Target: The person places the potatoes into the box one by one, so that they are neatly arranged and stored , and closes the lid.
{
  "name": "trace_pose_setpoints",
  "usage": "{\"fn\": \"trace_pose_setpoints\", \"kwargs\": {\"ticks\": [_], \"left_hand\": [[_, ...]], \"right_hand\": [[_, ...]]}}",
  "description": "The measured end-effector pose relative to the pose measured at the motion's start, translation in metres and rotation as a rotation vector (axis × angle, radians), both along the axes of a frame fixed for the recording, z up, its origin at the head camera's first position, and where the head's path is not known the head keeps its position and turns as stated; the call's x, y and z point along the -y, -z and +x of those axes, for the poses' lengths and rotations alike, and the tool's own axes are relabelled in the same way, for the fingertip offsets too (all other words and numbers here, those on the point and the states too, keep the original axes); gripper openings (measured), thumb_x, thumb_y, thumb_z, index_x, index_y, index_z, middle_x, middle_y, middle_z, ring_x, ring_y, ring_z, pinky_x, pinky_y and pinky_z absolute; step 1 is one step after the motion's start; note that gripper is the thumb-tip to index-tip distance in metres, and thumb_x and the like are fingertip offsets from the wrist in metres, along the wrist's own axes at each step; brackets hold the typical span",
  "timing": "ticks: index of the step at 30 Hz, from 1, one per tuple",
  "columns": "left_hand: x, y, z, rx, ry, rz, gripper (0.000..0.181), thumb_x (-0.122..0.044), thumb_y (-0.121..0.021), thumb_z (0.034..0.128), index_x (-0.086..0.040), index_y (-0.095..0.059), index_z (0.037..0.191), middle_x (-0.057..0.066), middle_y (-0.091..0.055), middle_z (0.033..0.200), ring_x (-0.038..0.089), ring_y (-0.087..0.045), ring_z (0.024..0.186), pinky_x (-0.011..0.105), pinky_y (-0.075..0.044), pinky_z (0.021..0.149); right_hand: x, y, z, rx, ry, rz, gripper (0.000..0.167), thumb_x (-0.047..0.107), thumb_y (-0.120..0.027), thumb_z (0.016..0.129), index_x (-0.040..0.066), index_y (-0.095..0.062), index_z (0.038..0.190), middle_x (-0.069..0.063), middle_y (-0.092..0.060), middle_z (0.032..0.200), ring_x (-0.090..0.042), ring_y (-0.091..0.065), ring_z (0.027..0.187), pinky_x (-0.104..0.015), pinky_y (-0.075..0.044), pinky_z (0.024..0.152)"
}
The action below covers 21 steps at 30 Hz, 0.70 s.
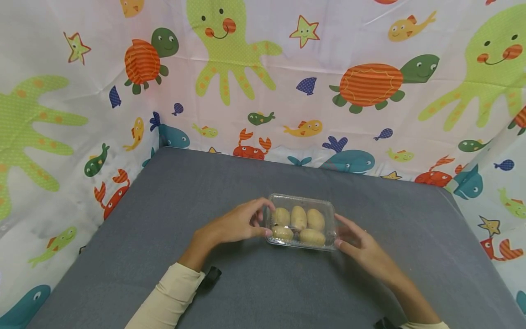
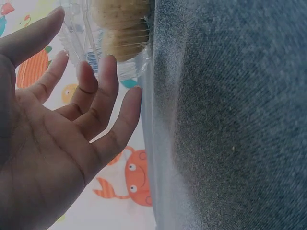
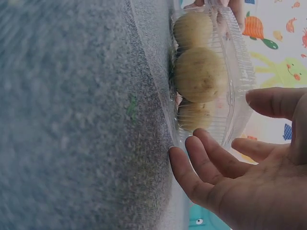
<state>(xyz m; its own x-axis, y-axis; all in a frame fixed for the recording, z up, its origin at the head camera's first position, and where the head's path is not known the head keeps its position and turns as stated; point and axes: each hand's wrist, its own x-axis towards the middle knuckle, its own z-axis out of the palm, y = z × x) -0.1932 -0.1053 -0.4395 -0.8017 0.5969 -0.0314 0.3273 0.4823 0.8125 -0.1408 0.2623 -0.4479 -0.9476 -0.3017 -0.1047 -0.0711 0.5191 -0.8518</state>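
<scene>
A clear plastic clamshell box (image 1: 297, 198) with several potatoes (image 1: 298, 218) inside sits on the grey cloth, its lid down. At its left end is my left hand (image 1: 242, 221), with thumb and index finger spread against the edge and the other fingers loosely bent. My right hand (image 1: 365, 249) is at the opposite end, thumb and fingertips touching or very close to the side wall. In the right wrist view the right thumb (image 3: 271, 102) meets the lid's rim while the fingers (image 3: 206, 165) lie relaxed beside the wall. Neither palm touches the box.
Grey cloth (image 1: 230, 183) covers the table. A white curtain (image 1: 172, 132) printed with sea animals rises behind it and along both sides. Dark straps (image 1: 210, 278) sit on both wrists by the cream sleeves (image 1: 170, 292).
</scene>
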Motion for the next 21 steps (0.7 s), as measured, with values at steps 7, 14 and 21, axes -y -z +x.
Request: {"fn": "trace_pose_setpoints", "kwargs": {"ticks": [7, 14, 21], "left_hand": [[-0.0021, 0.0018, 0.0016, 0.031, 0.019, 0.004, 0.059, -0.03, -0.082, 0.0954, -0.024, -0.05, 0.145, 0.0, -0.065, 0.106, 0.015, -0.066, 0.09, 0.036, -0.055, 0.079], [-0.0021, 0.0028, 0.0027, 0.053, 0.021, 0.03, 0.06, -0.029, -0.082, 0.0957, -0.022, -0.048, 0.145, -0.001, -0.069, 0.099, 0.015, -0.068, 0.085, 0.036, -0.056, 0.075], [-0.004, 0.0028, 0.0038, 0.078, 0.018, 0.025, 0.061, -0.031, -0.082, 0.096, -0.024, -0.046, 0.145, -0.007, -0.074, 0.097, 0.015, -0.072, 0.089, 0.038, -0.056, 0.08]], "right_hand": [[0.0011, 0.0016, -0.0008, -0.005, 0.002, 0.004, 0.071, 0.026, -0.067, 0.107, 0.016, -0.032, 0.167, -0.016, -0.063, 0.134, -0.033, -0.062, 0.127, -0.039, -0.057, 0.095], [-0.0002, 0.0026, -0.0022, 0.047, -0.02, -0.08, 0.073, 0.017, -0.067, 0.106, 0.009, -0.028, 0.167, -0.016, -0.067, 0.113, -0.015, -0.068, 0.102, -0.026, -0.057, 0.088], [-0.0016, 0.0038, -0.0016, 0.061, -0.038, -0.128, 0.074, 0.013, -0.066, 0.105, 0.008, -0.026, 0.168, -0.017, -0.068, 0.109, -0.016, -0.069, 0.098, -0.028, -0.059, 0.088]]}}
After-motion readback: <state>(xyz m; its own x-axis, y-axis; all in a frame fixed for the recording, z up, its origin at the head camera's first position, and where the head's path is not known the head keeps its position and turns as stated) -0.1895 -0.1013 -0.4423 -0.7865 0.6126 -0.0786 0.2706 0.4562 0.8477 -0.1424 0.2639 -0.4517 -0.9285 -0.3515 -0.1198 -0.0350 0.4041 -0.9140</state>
